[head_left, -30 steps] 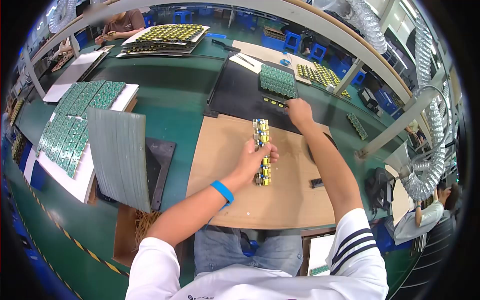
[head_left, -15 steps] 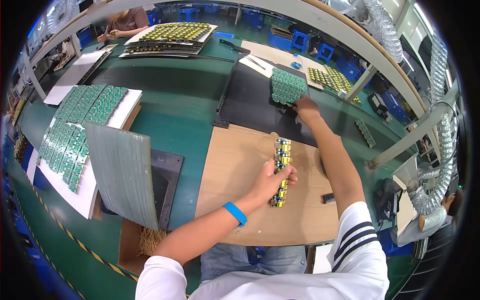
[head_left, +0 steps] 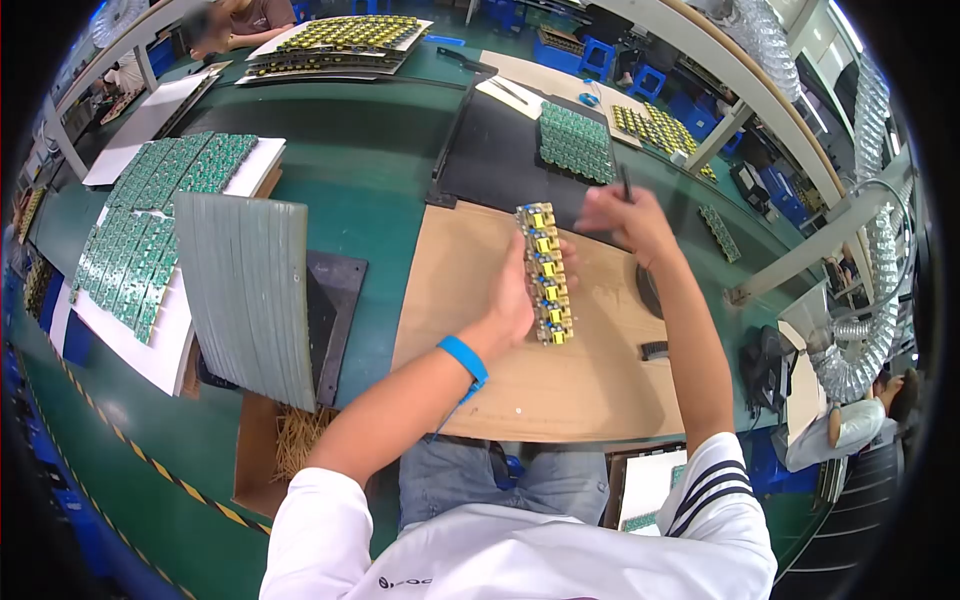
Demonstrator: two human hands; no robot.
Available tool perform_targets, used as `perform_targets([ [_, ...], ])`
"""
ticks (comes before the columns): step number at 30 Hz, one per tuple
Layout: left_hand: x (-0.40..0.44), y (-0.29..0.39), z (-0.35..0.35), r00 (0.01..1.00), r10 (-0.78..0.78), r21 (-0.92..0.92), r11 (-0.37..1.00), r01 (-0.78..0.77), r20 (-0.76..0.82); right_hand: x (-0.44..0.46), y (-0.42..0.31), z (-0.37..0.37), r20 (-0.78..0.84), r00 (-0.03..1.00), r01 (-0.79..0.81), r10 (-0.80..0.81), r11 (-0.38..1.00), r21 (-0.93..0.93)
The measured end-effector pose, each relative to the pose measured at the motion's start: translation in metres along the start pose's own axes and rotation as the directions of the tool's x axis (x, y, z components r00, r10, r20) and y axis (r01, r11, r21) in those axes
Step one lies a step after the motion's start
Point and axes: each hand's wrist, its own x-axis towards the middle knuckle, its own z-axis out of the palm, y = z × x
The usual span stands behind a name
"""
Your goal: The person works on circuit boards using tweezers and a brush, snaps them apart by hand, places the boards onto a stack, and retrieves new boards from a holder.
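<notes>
My left hand (head_left: 513,300) is wrapped round a narrow circuit board strip (head_left: 548,275), its yellow and blue components facing up, over the brown cardboard sheet (head_left: 470,385). To the right of the strip, my right hand (head_left: 635,222) is closed and smeared by motion. A slim dark pen-like tool (head_left: 627,180) sticks up from its fingers; its exact kind cannot be made out. Beyond that hand, a block of green circuit boards (head_left: 575,142) lies on the black mat (head_left: 490,160).
Green boards (head_left: 150,230) cover white sheets at left, behind a standing grey ribbed panel (head_left: 245,295). Stacked yellow-component boards (head_left: 345,45) stand at the far side. One loose board (head_left: 718,232) and a black device (head_left: 768,375) lie right. A metal post (head_left: 800,250) rises there.
My right hand has come back from the green boards, now with the dark tool in it. My left hand has moved the strip farther from my body and tilted its component side towards me.
</notes>
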Motion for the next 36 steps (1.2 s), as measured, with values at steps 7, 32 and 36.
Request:
perform_targets([
  [7, 0.008, -0.011, -0.014, 0.993, 0.115, 0.131, 0.985, -0.11, -0.035, -0.063, 0.012, 0.017, 0.194, 0.974, -0.118, 0.117, 0.993, -0.003],
  [32, 0.001, -0.011, -0.011, 0.934, 0.353, 0.587, 0.766, -0.261, -0.046, 0.1, 0.084, -0.009, 0.079, 0.845, 0.176, -0.529, 0.136, -0.975],
  [36, 0.004, -0.014, -0.013, 0.939, 0.339, 0.592, 0.767, -0.246, -0.049, 0.121, 0.084, -0.005, 0.06, 0.886, 0.14, -0.46, 0.141, -0.98],
])
